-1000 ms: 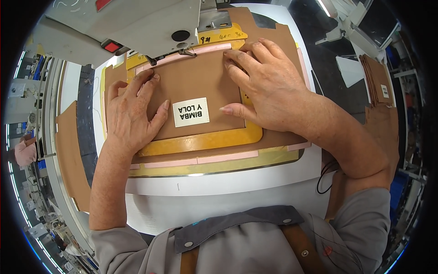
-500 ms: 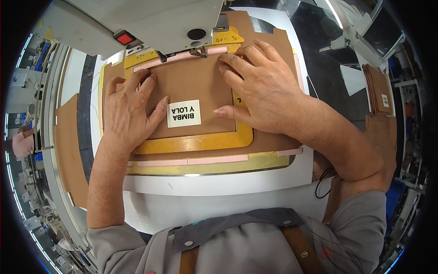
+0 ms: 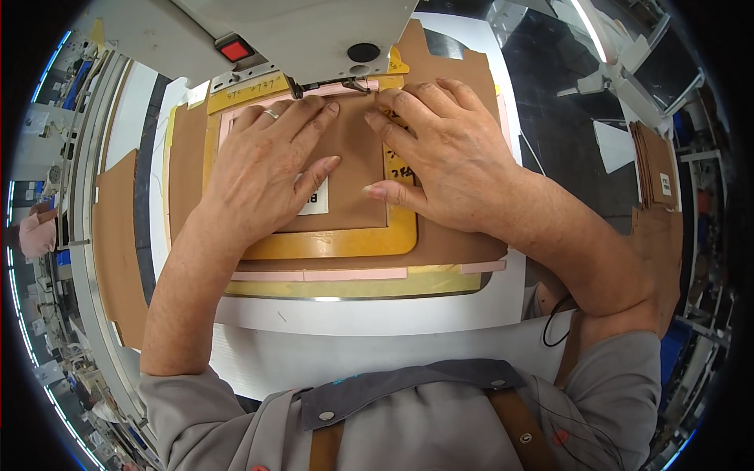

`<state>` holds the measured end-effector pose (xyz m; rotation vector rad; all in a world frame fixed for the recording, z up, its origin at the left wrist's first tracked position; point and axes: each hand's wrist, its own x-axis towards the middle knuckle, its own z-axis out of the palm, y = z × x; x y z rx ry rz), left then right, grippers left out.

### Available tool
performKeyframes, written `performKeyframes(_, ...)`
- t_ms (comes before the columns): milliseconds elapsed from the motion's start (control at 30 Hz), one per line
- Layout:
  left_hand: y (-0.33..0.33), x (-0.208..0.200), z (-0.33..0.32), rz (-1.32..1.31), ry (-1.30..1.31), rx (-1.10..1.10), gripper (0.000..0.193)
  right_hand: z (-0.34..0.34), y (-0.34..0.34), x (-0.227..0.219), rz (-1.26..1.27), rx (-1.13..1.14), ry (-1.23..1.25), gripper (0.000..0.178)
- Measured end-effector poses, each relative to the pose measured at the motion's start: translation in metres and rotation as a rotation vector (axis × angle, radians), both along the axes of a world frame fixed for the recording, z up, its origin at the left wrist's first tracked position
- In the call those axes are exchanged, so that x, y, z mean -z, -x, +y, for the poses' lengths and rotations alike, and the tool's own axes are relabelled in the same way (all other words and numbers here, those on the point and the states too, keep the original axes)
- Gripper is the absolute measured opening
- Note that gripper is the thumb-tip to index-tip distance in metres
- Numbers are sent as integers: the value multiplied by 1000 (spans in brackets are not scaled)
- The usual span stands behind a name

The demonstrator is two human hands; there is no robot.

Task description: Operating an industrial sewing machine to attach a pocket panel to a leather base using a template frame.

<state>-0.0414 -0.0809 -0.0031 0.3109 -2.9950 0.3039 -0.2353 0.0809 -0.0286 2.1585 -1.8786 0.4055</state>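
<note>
A brown sheet (image 3: 357, 177) lies inside a yellow rectangular frame (image 3: 345, 245), under the head of a machine that looks like a sewing machine (image 3: 314, 39). My left hand (image 3: 263, 161) rests on the sheet, palm down and fingers apart, its fingertips close to the dark metal parts (image 3: 334, 85) below the head. Part of a white label (image 3: 318, 202) shows beside its thumb; the rest is covered. Over the frame's right side, my right hand (image 3: 452, 149) is spread, with its fingertips near the frame's upper right corner. Neither hand grips anything.
Pink strips (image 3: 353, 274) run along the near edge of the yellow backing board (image 3: 357, 286). A red switch (image 3: 234, 51) sits on the machine. Brown sheets (image 3: 114, 243) stand at left, and a stack of brown pieces (image 3: 653, 169) at right. Another person (image 3: 37, 234) is far left.
My left hand has slid right and farther in over the sheet, covering much of the label. Frame and sheet have shifted slightly left; my right hand has hardly moved.
</note>
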Motion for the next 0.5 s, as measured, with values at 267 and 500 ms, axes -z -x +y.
performKeyframes(267,11,25,-10,152,-420,206,60,0,1,4,-18,-33,92,67)
performKeyframes(500,18,25,-7,161,-422,219,62,7,15,-3,-194,-98,0,47)
